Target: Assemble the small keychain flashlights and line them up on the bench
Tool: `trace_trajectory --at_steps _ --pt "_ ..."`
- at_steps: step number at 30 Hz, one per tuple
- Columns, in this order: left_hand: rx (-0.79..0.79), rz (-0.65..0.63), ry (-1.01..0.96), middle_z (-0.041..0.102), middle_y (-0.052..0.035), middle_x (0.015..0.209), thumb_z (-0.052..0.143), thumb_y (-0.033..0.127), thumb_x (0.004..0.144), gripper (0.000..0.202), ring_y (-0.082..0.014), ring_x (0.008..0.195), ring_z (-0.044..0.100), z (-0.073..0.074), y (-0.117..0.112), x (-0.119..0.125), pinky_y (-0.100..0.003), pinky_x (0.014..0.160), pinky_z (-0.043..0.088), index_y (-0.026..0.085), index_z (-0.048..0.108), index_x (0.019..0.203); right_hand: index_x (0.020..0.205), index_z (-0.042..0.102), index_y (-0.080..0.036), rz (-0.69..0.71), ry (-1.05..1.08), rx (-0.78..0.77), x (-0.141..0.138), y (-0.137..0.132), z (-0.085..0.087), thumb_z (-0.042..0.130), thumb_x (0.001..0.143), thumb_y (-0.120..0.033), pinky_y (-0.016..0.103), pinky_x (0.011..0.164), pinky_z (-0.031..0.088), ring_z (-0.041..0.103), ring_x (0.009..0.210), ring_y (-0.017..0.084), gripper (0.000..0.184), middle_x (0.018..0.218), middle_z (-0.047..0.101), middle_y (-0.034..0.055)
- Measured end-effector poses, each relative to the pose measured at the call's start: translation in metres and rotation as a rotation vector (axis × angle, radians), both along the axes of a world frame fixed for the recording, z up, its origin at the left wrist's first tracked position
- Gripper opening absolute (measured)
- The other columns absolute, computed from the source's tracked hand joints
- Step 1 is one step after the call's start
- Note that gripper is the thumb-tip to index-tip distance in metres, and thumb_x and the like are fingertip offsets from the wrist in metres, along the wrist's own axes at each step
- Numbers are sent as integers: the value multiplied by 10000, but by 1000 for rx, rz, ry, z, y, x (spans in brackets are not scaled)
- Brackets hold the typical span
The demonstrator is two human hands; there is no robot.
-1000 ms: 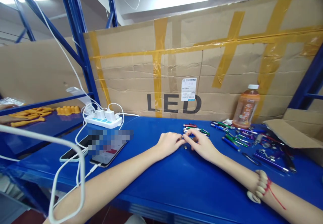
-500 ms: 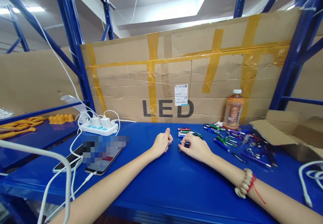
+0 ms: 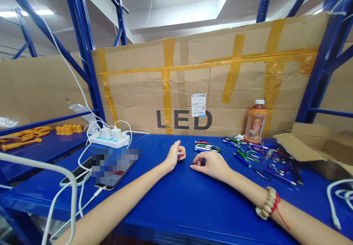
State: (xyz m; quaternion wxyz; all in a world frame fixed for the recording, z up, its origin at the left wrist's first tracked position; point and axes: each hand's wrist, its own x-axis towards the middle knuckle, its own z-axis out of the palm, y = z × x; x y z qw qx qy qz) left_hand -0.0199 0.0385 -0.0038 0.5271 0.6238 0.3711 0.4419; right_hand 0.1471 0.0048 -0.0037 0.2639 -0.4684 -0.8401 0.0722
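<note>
My left hand (image 3: 174, 156) is closed above the blue shelf (image 3: 176, 204), its fingers curled inward and thumb up. A small shiny bit shows at its fingers, too little to name. To its right, my right hand (image 3: 211, 164) is low over the shelf, thumb and forefinger bent and apart, with nothing visible between them. Just behind the right hand lies a small row of pens (image 3: 202, 147), red, green, silver and blue. Farther right, a loose heap of pens and small metal parts (image 3: 275, 164) spreads across the shelf.
An orange drink bottle (image 3: 255, 121) stands behind the heap, beside an open cardboard box (image 3: 317, 145). At left are a white power strip (image 3: 110, 140), phones (image 3: 116, 180) and white cables (image 3: 73, 193). A taped cardboard sheet (image 3: 138, 90) forms the back.
My left hand has shifted slightly left and turned, showing more of its curled fingers. My right hand has moved a little left and down, its thumb and forefinger reaching out more.
</note>
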Motion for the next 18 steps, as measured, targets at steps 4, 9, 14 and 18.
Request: trace_trajectory --at_steps 4,9,14,18 --pt "-9 -6 12 309 -1 308 124 374 887 604 -78 353 279 -2 2 1 -236 464 221 166 280 342 831 678 -277 -22 -54 10 1 3 -3 522 751 -440 232 550 377 579 663 128 240 821 660 -25" --pt "-46 -46 27 329 -10 318 88 273 890 602 -92 373 317 0 0 2 -248 514 269 167 285 330 822 687 -282 -34 -96 17 3 7 -5 494 780 -405 247 586 386 573 707 146 233 903 644 -12" --pt "-58 -79 42 341 -17 326 81 267 890 609 -96 386 323 2 -3 3 -253 520 274 167 291 328 811 680 -292 -35 -66 -24 3 10 -5 530 765 -393 241 558 366 559 662 140 187 844 654 -29" --pt "-44 -44 21 355 -14 332 89 353 896 618 -82 381 326 0 -1 2 -238 508 281 168 270 334 866 665 -307 -30 -9 -73 2 10 -7 543 758 -362 229 534 360 547 611 121 172 824 656 -42"
